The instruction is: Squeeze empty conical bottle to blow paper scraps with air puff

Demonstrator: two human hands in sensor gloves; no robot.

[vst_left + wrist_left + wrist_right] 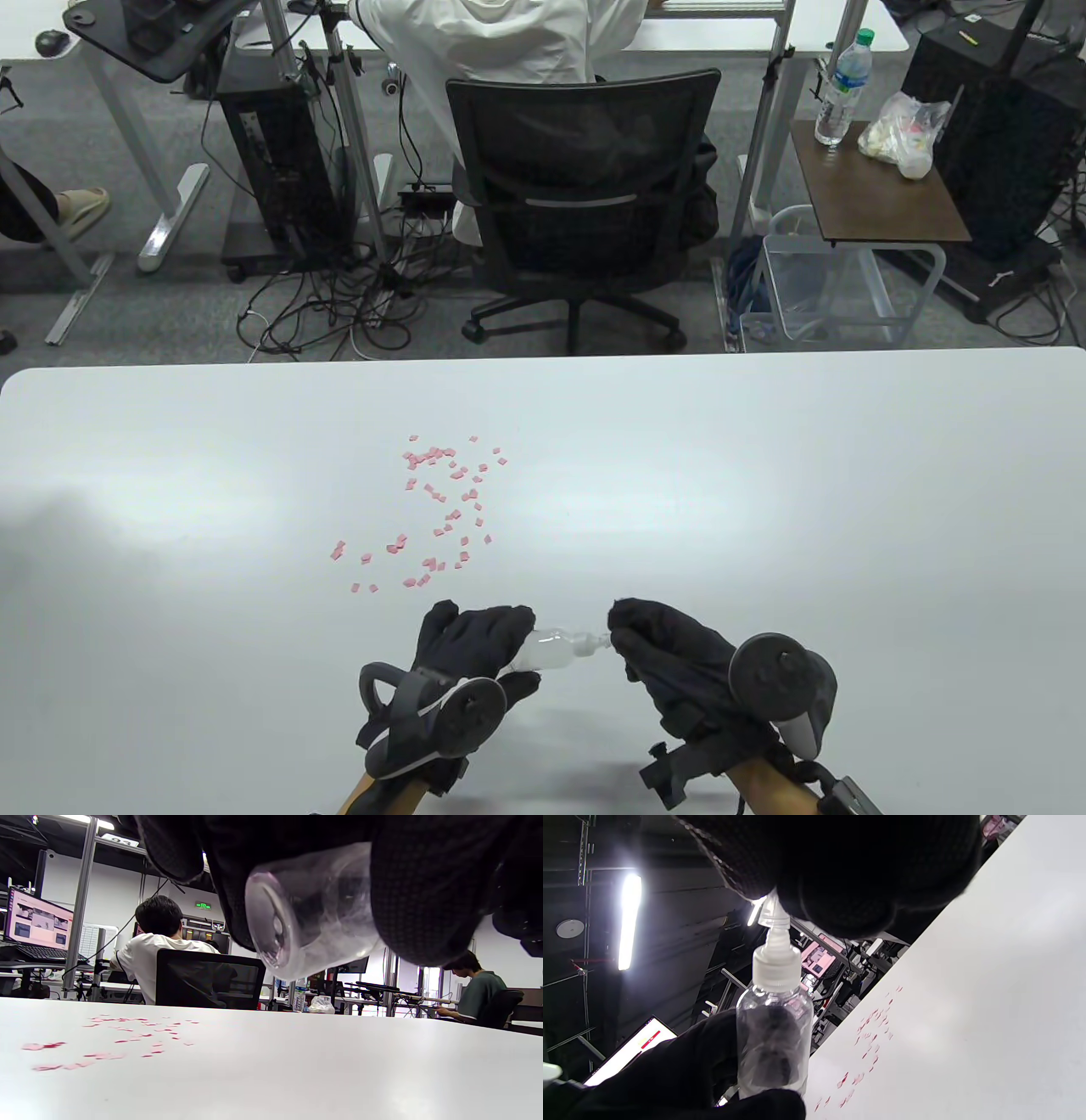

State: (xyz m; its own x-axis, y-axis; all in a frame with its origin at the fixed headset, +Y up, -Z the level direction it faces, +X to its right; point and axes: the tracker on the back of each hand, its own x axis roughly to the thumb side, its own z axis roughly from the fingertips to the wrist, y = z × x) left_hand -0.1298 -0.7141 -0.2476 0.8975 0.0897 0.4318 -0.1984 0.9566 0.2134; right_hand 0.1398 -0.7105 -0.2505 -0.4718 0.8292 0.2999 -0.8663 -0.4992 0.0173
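A clear empty bottle [550, 649] with a white conical nozzle lies sideways above the table, held between both hands. My left hand [479, 645] grips its body; the round base shows in the left wrist view [305, 916]. My right hand [645, 645] pinches the nozzle tip, seen in the right wrist view [774, 914] above the bottle body [774, 1035]. Pink paper scraps [441, 509] lie scattered on the white table [764, 509], beyond and left of the hands; they also show in the left wrist view [118, 1035] and the right wrist view [869, 1043].
Beyond the table's far edge stand an office chair [585, 204] with a seated person, desks, cables, and a side table [874, 178] with a water bottle. Another person sits at the right in the left wrist view [475, 993].
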